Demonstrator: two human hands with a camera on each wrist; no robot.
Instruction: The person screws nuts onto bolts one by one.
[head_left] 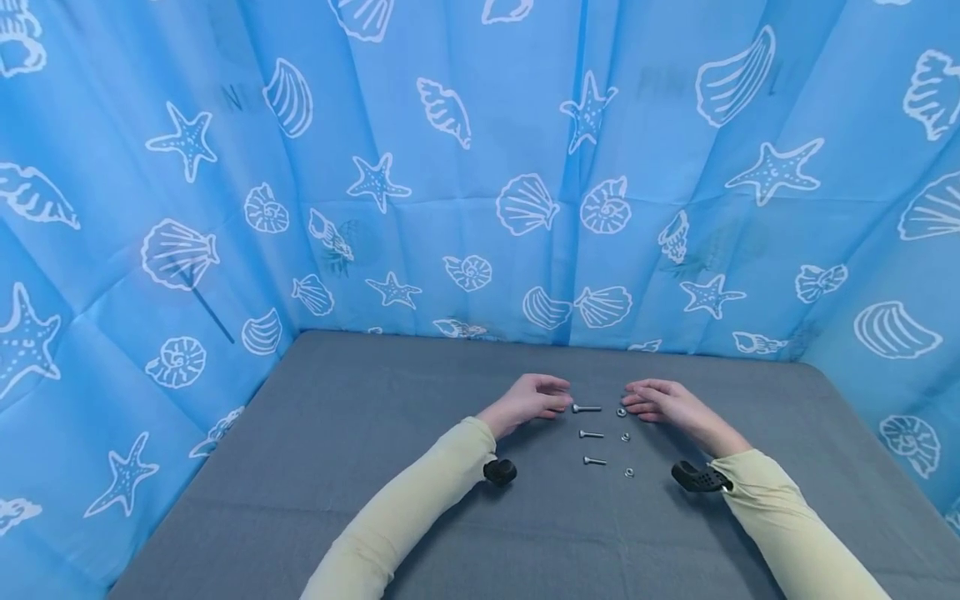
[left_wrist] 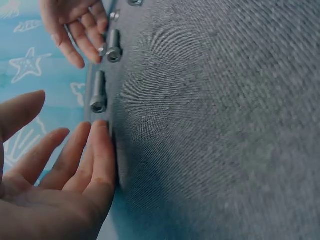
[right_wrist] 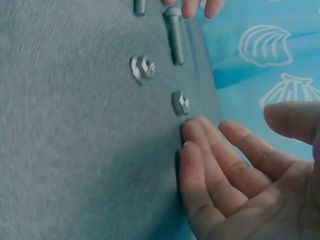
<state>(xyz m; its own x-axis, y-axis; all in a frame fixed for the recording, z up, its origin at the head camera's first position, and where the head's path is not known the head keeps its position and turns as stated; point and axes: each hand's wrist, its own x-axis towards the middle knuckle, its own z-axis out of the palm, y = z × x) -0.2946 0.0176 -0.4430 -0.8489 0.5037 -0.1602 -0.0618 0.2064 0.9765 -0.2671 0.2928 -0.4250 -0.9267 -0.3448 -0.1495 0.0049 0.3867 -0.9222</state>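
Observation:
Three silver socket-head bolts lie in a column on the grey cloth: a far bolt (head_left: pixel 587 408), a middle bolt (head_left: pixel 591 434) and a near bolt (head_left: pixel 595 461). To their right are a far nut (head_left: pixel 621 412), a middle nut (head_left: pixel 626 437) and a near nut (head_left: pixel 629 472). My left hand (head_left: pixel 528 398) holds nothing; its relaxed fingertips are right by the far bolt's head (left_wrist: pixel 98 103). Across from it, my right hand (head_left: pixel 667 402) is also free, its loosely bent fingers beside the far nut, with the thumb (right_wrist: pixel 290 120) held apart.
Grey cloth (head_left: pixel 360 417) covers the table. A blue curtain (head_left: pixel 465 233) with shells and starfish hangs behind the table and along its sides. Black wrist devices (head_left: pixel 500 472) sit at both pale yellow sleeves (head_left: pixel 420 492).

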